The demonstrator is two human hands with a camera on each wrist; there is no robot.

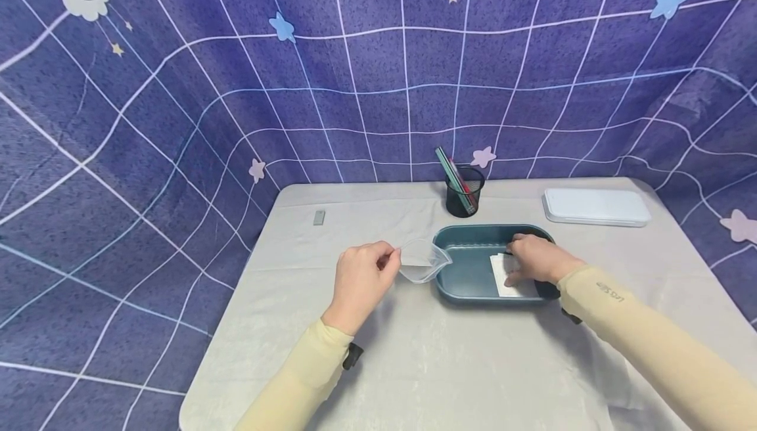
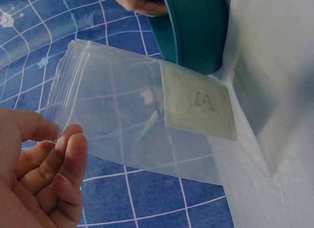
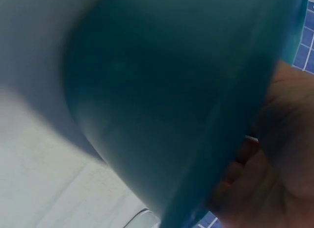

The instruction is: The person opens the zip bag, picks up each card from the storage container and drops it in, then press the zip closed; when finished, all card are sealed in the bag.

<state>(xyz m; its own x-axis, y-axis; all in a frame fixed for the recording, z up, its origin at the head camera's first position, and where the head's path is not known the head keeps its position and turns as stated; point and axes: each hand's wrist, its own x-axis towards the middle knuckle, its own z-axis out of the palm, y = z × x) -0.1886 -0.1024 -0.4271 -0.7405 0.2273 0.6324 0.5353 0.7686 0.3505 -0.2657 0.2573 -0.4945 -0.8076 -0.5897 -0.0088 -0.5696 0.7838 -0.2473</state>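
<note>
My left hand (image 1: 362,283) pinches the top edge of a clear zip bag (image 2: 113,100) between thumb and forefinger, left of a teal tray (image 1: 464,272). Low in the bag lies a pale square card (image 2: 198,100) with a small butterfly print. The bag's mouth looks parted in the head view, and its far end meets the tray's side. Over the tray's right end reaches my right hand (image 1: 541,259), with its fingers down at some white cards (image 1: 501,274) on the tray floor. The tray wall (image 3: 162,100) hides most of those fingers in the right wrist view.
Behind the tray stands a black mesh cup (image 1: 462,204) with pens in it. A white flat case (image 1: 596,206) lies at the back right. A small grey block (image 1: 319,217) sits at the back left. A blue patterned curtain (image 1: 378,109) hangs behind the table.
</note>
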